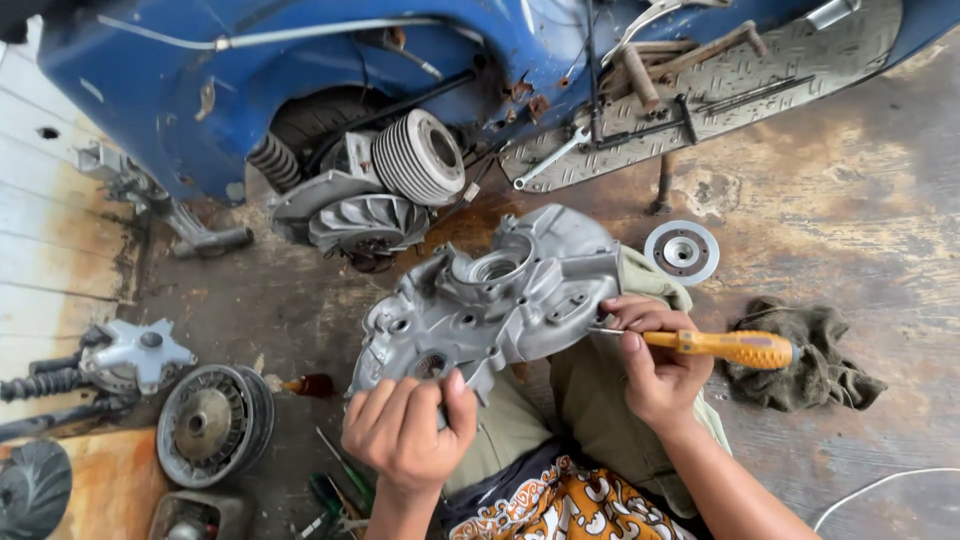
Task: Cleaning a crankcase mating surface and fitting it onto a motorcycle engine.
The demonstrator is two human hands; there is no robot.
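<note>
From the head camera, a grey metal engine casing (500, 295) rests on the person's lap, over olive trousers, in front of a blue scooter (300, 90) lying on its side. The left hand (408, 432) is curled around the casing's lower edge, thumb pressed on its face. The right hand (655, 365) is closed around an orange-handled screwdriver (730, 347), whose shaft lies across the fingers with its tip touching the casing's right side. A round metal disc (681, 252) lies on the stained floor just beyond the casing, a dirty rag (810, 355) sits near the screwdriver handle, and a finned wheel hub (213, 423) lies to the left.
</note>
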